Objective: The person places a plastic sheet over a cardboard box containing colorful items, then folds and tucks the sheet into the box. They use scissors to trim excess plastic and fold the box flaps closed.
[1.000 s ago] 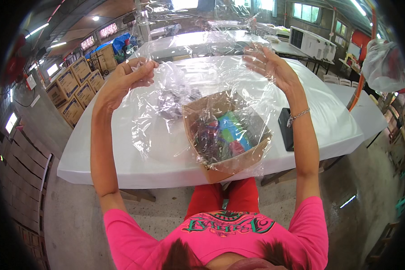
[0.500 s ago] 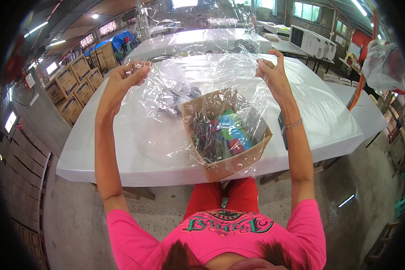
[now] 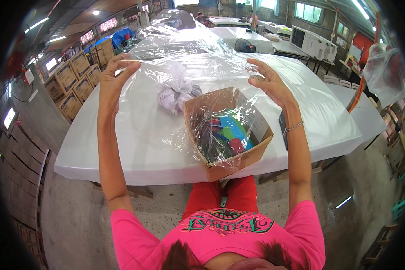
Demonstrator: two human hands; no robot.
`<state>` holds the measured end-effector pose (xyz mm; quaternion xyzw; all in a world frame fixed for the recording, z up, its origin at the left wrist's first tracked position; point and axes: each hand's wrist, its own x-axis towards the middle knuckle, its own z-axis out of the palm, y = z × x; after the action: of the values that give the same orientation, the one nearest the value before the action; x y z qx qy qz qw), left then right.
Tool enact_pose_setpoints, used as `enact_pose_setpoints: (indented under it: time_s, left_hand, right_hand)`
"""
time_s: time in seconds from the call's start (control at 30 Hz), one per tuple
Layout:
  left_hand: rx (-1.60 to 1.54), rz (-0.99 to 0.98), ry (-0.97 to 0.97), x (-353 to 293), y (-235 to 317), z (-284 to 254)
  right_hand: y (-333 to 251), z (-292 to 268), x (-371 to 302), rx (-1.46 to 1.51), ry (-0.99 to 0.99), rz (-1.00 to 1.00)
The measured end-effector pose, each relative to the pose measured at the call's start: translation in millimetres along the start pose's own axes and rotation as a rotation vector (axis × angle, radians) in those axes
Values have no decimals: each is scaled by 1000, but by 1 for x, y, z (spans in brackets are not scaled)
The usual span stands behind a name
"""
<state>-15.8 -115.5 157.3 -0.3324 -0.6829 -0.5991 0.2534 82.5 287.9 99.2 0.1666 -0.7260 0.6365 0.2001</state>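
Head view, and I am watching from well away: both bare hands are raised and set wide apart over the table, with clear plastic film point(image 3: 189, 48) spanning the gap between their fingertips and running out beyond them. On the left hand point(image 3: 114, 81) I read the thumb and forefinger as pinching the film's near edge; on the right hand point(image 3: 274, 87) the thumb shows apart from the forefinger, with film just at the tips, and I cannot tell whether other fingers grip it. I judge the wide spacing keeps the thin sheet spread rather than bunched, and the raised wrists hold that edge off the surface. So the film lies right at the fingers, between and past them. Nearer the body than both sets of fingers, and closer to the right, stands an open cardboard box point(image 3: 238, 167); clear crinkled plastic shows about its mouth, though whether it joins the held sheet I can't make out. Inside it sits a blue-and-green item point(image 3: 235, 128), its kind unclear to me, with a small red piece point(image 3: 236, 146) beside it. Between the hands, below their fingertips, a whitish plastic bag point(image 3: 172, 100) rests by the box on the white-covered table point(image 3: 139, 153), probably set there to leave the hands free.
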Motion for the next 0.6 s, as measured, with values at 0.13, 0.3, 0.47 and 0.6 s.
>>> enact_pose_setpoints:
  time_s: [0.13,0.3,0.47,0.6]
  left_hand:
    - [86,145,53,-1,3,3]
    - [289,362,77,2,17,1]
    - [133,392,28,8,17,8]
    - [-71,281,50,7,15,16]
  right_hand:
    - [-2,-2,-1,27,28,92]
    - [0,0,2,-66,112,68]
    - [9,-4,12,-247,235,-115]
    - [6,0,14,-54,201,-108]
